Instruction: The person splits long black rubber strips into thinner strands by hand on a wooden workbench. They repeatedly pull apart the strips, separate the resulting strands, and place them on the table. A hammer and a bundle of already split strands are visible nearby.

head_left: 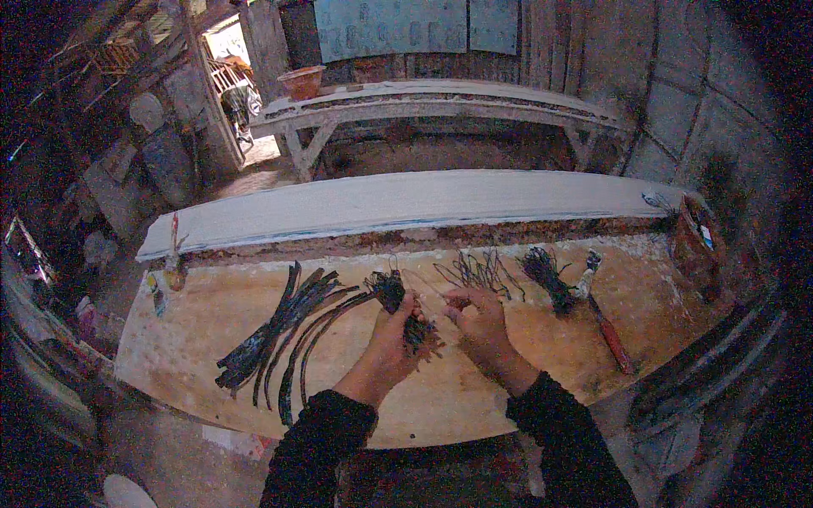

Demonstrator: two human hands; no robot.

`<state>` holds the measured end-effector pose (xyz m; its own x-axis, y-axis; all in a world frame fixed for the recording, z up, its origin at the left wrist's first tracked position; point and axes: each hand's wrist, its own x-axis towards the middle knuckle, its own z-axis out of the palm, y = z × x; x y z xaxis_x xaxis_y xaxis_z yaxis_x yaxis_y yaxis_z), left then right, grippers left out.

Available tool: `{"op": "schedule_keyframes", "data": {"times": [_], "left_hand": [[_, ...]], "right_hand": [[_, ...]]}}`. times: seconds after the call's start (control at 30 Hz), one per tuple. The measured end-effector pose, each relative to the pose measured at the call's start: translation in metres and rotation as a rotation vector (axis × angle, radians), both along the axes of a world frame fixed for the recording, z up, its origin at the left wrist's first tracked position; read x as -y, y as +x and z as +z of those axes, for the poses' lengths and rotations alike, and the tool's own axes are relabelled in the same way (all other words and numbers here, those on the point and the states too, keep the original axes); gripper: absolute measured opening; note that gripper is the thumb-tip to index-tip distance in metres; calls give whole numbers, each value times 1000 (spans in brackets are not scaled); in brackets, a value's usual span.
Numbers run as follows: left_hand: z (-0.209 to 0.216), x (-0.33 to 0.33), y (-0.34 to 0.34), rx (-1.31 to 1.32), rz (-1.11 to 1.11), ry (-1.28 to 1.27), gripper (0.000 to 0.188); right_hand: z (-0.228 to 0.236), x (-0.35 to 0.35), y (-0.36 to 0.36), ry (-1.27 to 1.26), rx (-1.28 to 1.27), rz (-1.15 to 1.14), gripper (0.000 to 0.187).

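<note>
Both hands busy: left hand (pixel 396 326) clenches dark fibre bundle (pixel 400 306) to steady it; right hand (pixel 476 315) pinches a strand (pixel 428 288), teasing it free.

Strips (pixel 275 334) left of brush (pixel 603 322) on bench (pixel 474 398).

Rough workshop w/ stained workbench (pixel 474 398), long plank (pixel 398 203), brush (pixel 605 326), stone walls (pixel 703 102).

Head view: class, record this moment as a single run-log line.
left hand: grips dark fibre bundle | right hand: pinches thin strand | workbench: dark strips left, brush right
</note>
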<state>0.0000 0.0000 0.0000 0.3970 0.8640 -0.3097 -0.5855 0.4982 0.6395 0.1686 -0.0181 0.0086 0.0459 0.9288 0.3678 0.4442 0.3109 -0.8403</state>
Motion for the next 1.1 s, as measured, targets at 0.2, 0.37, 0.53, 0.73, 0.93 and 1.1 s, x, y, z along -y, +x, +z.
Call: {"op": "schedule_keyframes", "data": {"times": [0.2,0.37,0.53,0.73,0.93,1.1], "left_hand": [[-2,9,1,72,-18,71,37],[-13,10,1,142,-101,175,30],[-14,3,-10,104,-150,86,25],[-8,1,-2,99,76,37,22],[-26,-13,-7,67,177,35,22],[-23,-13,-6,42,173,15,26]], "right_hand": [[-4,4,-15,-69,-90,135,17],[-4,8,-20,126,163,167,17],[-3,8,-19,147,212,240,11],[10,-5,2,68,202,15,15],[0,-26,42,-237,526,-318,29],[-11,-32,53,-269,458,-312,33]]}}
